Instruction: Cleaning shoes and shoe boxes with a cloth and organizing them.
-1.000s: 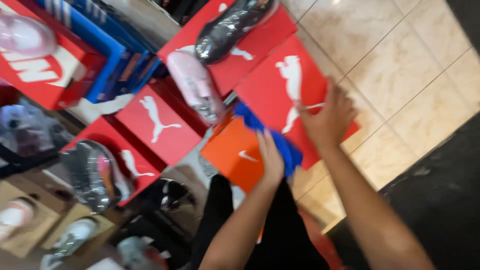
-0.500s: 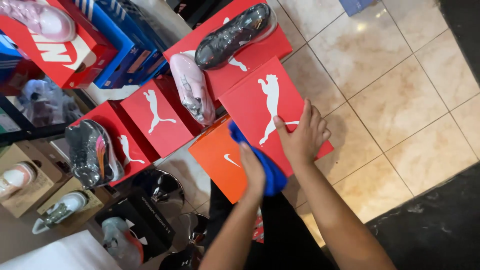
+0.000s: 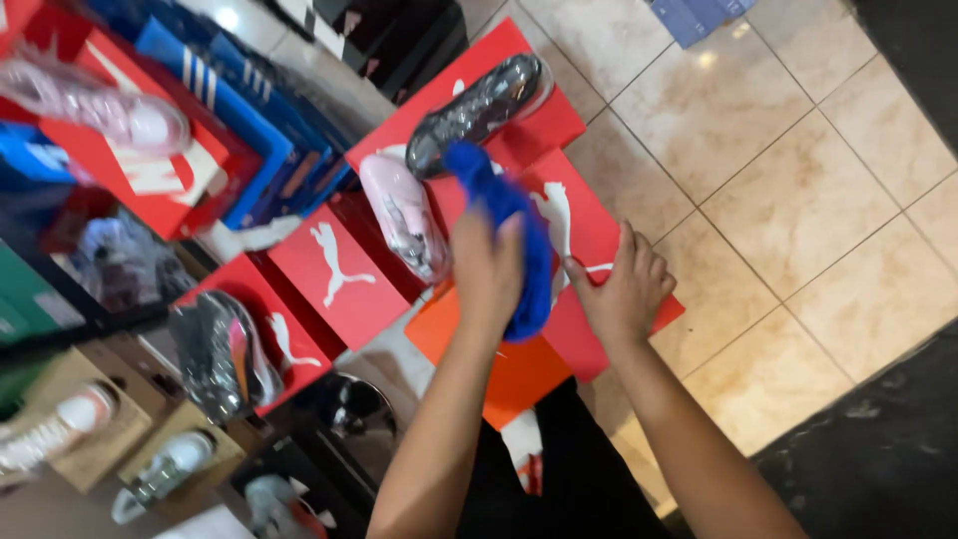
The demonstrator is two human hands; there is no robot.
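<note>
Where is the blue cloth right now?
In the head view the blue cloth sits mid-frame, gripped in the left hand over a red shoebox, just right of the pink shoe.

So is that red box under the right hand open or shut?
Shut: the red box has its lid flat across the top, with the right hand resting on it.

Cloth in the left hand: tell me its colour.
Blue; the cloth in the left hand shows best in the head view.

A bright blue cloth [image 3: 509, 240] shows against a red shoebox [image 3: 599, 250] bearing a white animal emblem, with an orange box [image 3: 509, 374] beneath. A pale pink shoe [image 3: 404, 215] sits beside a glossy dark grey shoe [image 3: 479, 110], and beige floor tiles [image 3: 798, 200] run in dark grout lines.
</note>
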